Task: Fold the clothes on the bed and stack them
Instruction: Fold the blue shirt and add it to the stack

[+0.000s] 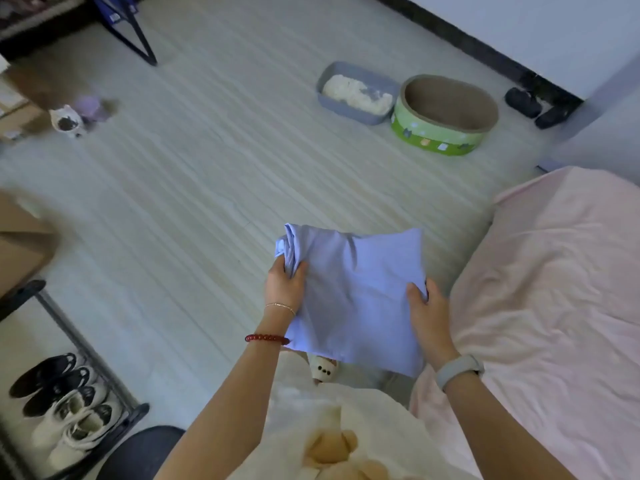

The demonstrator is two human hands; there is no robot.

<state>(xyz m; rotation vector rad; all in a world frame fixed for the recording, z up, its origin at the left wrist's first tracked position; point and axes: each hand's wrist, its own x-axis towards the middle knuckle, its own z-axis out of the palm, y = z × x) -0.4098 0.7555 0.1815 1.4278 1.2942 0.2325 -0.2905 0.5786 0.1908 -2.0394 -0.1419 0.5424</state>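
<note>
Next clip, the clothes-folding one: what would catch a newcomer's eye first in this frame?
First the folded blue garment, held in mid-air at centre over the floor, the left hand gripping its bunched left edge and the right hand pinching its right edge. Next the pink bed along the right side. Then, far across the floor, a grey tray beside a green-walled round tub.

Grey tray (356,114) touching green oval bin (440,142); shoe rack (90,358) at left.
</note>
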